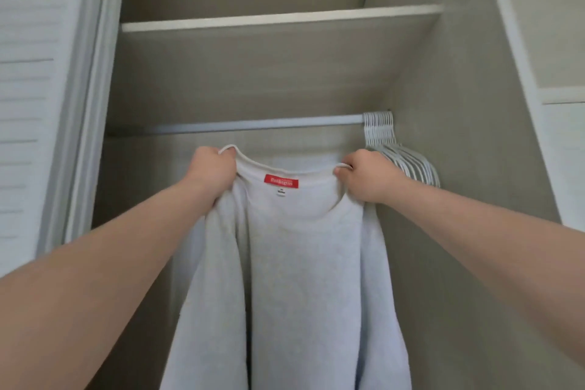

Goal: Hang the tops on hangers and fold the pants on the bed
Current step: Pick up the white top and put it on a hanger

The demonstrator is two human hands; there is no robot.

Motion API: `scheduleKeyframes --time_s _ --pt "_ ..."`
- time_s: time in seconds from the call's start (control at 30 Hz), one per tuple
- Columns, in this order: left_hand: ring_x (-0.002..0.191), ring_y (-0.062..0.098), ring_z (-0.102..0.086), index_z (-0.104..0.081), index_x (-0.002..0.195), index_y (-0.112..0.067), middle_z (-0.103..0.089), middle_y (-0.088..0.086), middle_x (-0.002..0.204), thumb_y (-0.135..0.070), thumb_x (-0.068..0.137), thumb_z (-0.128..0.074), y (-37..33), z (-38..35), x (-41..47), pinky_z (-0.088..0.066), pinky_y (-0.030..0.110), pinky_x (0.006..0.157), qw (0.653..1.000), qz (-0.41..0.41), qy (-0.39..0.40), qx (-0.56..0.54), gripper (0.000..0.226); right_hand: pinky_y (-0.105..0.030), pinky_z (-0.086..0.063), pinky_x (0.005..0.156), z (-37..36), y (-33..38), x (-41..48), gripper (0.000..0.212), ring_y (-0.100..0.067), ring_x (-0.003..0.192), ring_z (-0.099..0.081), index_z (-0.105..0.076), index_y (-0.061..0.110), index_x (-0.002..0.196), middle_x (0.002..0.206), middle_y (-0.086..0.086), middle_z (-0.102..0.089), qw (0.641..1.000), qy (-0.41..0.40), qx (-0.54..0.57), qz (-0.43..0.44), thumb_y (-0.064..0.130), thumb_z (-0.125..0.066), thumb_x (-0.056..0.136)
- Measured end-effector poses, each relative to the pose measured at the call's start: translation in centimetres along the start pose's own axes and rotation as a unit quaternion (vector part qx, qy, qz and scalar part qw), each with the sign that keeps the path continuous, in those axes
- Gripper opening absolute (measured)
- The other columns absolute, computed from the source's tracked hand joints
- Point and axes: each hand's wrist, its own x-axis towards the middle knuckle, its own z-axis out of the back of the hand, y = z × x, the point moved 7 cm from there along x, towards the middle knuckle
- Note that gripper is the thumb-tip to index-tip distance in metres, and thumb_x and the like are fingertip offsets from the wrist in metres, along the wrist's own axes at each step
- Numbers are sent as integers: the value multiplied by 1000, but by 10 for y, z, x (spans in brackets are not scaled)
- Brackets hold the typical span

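- Two fists, left hand [215, 174] and right hand [367, 179], clutch the pale top [304, 247] at its shoulders, spreading it for hanging.
- White hangers [403, 161] bunch rightmost on the rail [253, 125], within reach.

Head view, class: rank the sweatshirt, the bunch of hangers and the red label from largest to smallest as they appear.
1. the sweatshirt, by far the largest, though it is also nearest the camera
2. the bunch of hangers
3. the red label, plainly the smallest
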Motion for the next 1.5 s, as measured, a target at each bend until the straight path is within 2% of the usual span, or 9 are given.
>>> scheduleKeyframes --time_s 0.23,0.5,0.6,0.73,0.9,1.1,1.2,1.3,1.5 --pt "87 42 -67 -63 95 6 -60 21 74 -29 101 -52 -37 -33 37 -46 39 65 996 -42 16 73 37 -40 -37 99 14 -40 46 34 -31 126 -49 -62 18 123 130 -9 -57 942 -64 -330 -13 24 -49 92" --pt "109 50 -62 -57 111 16 -61 36 116 -28 100 -52 -21 -65 31 -54 54 86 988 -37 33 145 45 -39 -37 96 -10 -91 70 42 -30 127 -47 -50 19 135 136 -9 -52 933 -72 -342 -91 17 -46 94" --pt "103 46 -65 -58 106 14 -63 35 110 -28 100 -52 -15 -57 41 -54 50 78 987 -39 15 158 43 -37 -40 94 -9 -96 78 40 -31 124 -51 -54 16 133 134 -9 -55 927 -97 -353 -85 10 -46 95" --pt "54 26 -48 -48 67 -7 -50 17 63 -25 100 -52 -6 -48 49 -29 28 48 985 -31 -4 169 38 -38 -43 93 0 -103 89 37 -33 123 -51 -59 13 128 130 -11 -56 937 -105 -322 -81 5 -47 94" --pt "51 22 -39 -42 65 -11 -43 8 59 -23 100 -51 3 -45 55 -24 26 46 986 -13 -13 167 38 -41 -42 93 18 -96 93 34 -36 120 -52 -54 8 126 128 -14 -56 935 -181 -297 -64 13 -54 92" --pt "51 21 -42 -46 70 -10 -48 8 63 -19 99 -52 1 -24 58 -28 26 46 990 14 -41 136 31 -42 -44 80 10 -83 60 13 -43 104 -61 -52 9 106 112 -22 -63 964 -216 81 -130 15 -48 95" --pt "65 25 -51 -59 95 -2 -62 22 87 -16 100 -49 -1 -9 57 -41 28 63 993 32 -26 106 19 -37 -46 85 -12 -80 22 9 -33 100 -61 -58 12 102 104 -15 -66 920 -215 292 -148 10 -51 96" --pt "85 28 -54 -58 124 8 -62 26 113 -14 102 -49 -5 7 56 -50 36 75 996 35 -29 75 33 -26 -43 62 -27 -72 -27 13 -13 66 -55 -59 14 103 77 -4 -59 865 -263 405 -136 6 -52 96" --pt "85 29 -55 -44 71 -16 -56 14 96 -18 101 -49 -26 46 34 -53 39 78 995 28 -81 52 31 -31 -34 54 -38 -46 -92 26 -19 52 -39 -49 34 96 62 -5 -41 807 -262 518 -108 9 -53 97"
